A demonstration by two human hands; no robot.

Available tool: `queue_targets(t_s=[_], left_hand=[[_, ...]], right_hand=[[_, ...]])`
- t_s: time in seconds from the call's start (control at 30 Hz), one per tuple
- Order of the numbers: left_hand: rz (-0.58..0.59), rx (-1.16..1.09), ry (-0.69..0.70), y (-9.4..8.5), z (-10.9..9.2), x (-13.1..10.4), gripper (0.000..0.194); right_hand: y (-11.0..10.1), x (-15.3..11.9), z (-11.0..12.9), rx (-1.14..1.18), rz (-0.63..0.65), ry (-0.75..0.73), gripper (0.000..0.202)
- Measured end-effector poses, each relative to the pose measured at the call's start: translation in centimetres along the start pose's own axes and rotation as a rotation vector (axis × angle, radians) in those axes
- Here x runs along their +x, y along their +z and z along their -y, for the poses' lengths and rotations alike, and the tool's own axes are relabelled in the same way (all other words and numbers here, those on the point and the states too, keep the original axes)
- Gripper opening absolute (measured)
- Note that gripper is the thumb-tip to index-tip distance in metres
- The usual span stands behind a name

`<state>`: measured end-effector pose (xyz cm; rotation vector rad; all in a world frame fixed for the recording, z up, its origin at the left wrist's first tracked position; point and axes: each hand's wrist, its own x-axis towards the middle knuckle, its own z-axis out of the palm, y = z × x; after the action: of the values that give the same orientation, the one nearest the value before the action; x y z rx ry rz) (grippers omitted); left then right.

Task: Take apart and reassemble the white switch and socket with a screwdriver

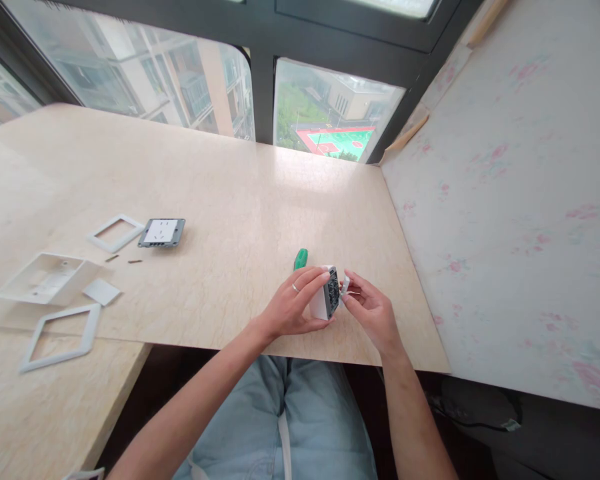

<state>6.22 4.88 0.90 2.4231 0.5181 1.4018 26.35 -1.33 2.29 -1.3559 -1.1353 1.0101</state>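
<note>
My left hand (293, 303) grips a white wall-socket box with a grey socket module (327, 295) set in its face, held on edge just above the table's near edge. My right hand (373, 310) pinches a small white piece (345, 285) against the module's right side. A green screwdriver handle (301, 258) lies on the beige table (240, 200) just behind my left fingers, mostly hidden by them.
At the left lie a second grey socket module (161, 233), a white frame (116, 233), two small screws (123, 259), an empty white box (47, 277), a white cover plate (101, 291) and another white frame (60, 337). Windows stand behind, a papered wall (520, 200) at right.
</note>
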Motion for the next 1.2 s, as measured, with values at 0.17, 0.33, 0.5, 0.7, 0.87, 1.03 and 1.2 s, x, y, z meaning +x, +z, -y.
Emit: queue_targets(t_s=[0.17,0.33,0.5,0.7,0.87,1.03,1.2], left_hand=[[0.032,0.017,0.014,0.5,-0.2,0.2,0.092],[0.044,0.005,0.011,0.8,-0.3,0.4,0.094],[0.046,-0.018,0.012,0.9,-0.3,0.5,0.093],[0.059,-0.034,-0.010,1.0,-0.2,0.7,0.093],[0.049,0.006,-0.025,1.2,-0.2,0.9,0.091],[0.066,0.003,-0.142,1.5,-0.4,0.8,0.092],[0.045,-0.023,-0.180,1.9,-0.5,0.6,0.093]], right_hand=[[-0.1,0.2,-0.1,-0.048,0.003,-0.032,0.044],[-0.1,0.5,0.1,-0.044,0.011,-0.040,0.044],[-0.1,0.6,0.5,-0.010,0.009,-0.033,0.041],[-0.4,0.6,1.0,-0.040,0.001,0.009,0.040],[-0.4,0.5,1.6,-0.111,-0.025,0.024,0.034],[-0.2,0.8,1.7,-0.176,-0.037,0.033,0.030],[-0.4,1.1,1.3,-0.210,-0.032,0.047,0.026]])
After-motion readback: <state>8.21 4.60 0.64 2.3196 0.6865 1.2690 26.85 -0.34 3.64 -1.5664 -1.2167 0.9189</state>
